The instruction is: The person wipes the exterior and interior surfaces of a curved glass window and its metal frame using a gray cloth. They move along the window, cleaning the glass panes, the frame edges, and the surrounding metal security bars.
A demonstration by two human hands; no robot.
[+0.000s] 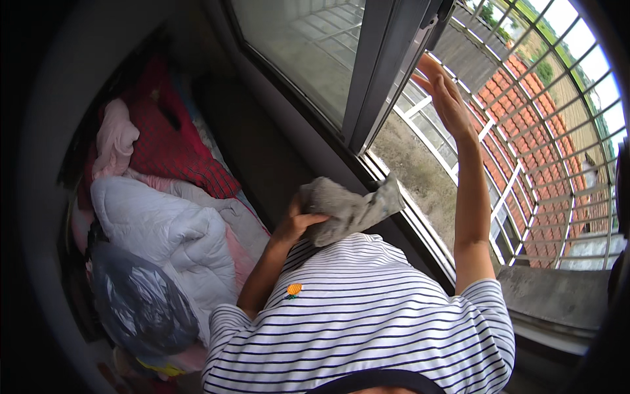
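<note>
A wrinkled grey cloth (334, 209) is held in my left hand (302, 219), in front of my striped shirt, with its loose end hanging over the window sill track (418, 216). My right hand (443, 91) is raised at the open window, beside the edge of the dark-framed sliding sash (376, 74). Its fingertips are partly hidden near the frame, and it holds nothing that I can see. The sash's glass pane (305, 49) lies to the left of the frame.
A metal window grille (524, 177) curves outside, with a red tiled roof (536, 113) beyond it. At the left are a white quilt (162, 221), a red plaid cloth (172, 152) and a dark plastic bag (142, 300). A ledge (551, 295) runs at the right.
</note>
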